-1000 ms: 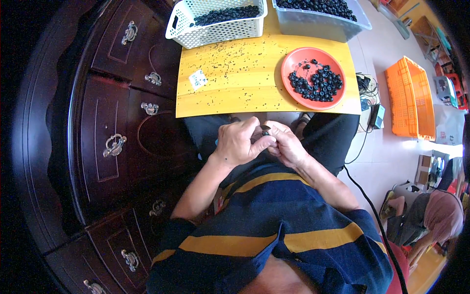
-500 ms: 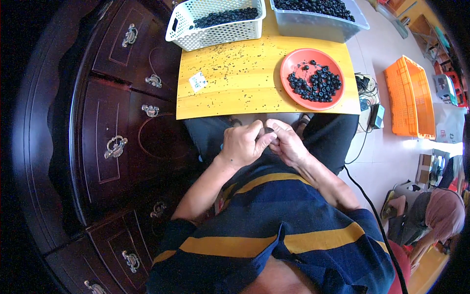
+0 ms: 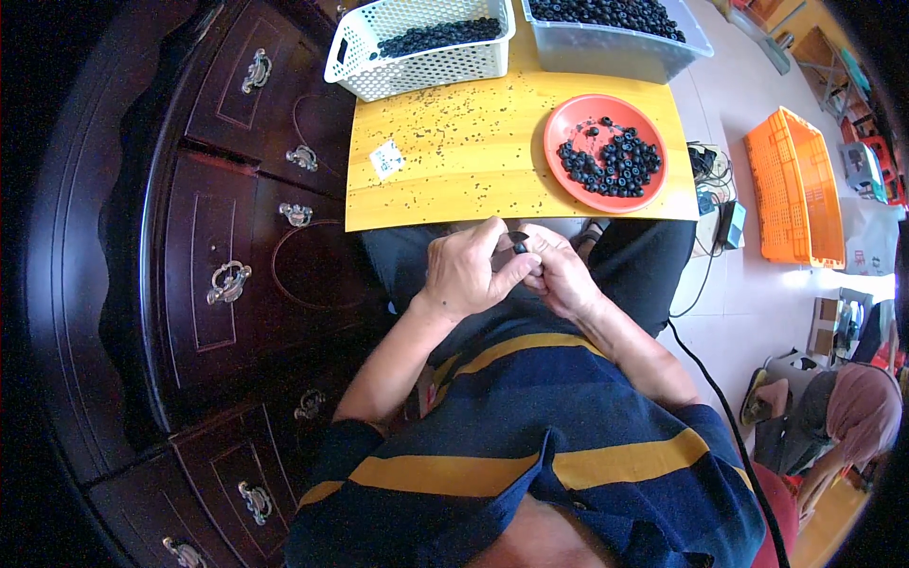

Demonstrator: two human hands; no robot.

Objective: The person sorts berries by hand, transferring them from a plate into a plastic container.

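My two hands meet just below the table's front edge, above my lap. Between their fingertips is a small black round part (image 3: 520, 249), mostly hidden. My right hand (image 3: 568, 279) is closed around it, the thumb on top. My left hand (image 3: 462, 273) is closed too, its thumb reaching across to the part; what else it may hold is hidden. On the table beyond, to the right, a red plate (image 3: 559, 124) carries many small black ring-shaped parts (image 3: 625, 168).
Black crumbs and a small white printed square (image 3: 386, 160) lie on the yellow table (image 3: 445, 194). A white perforated basket (image 3: 431, 79) and a clear bin (image 3: 615, 59) hold more black parts. Dark drawers (image 3: 222, 275) flank my left. An orange crate (image 3: 791, 194), cables and another person (image 3: 857, 407) are at right.
My left hand has opened out slightly from the right, its knuckles higher. More of the black part shows between the fingers. The view has shifted a little.
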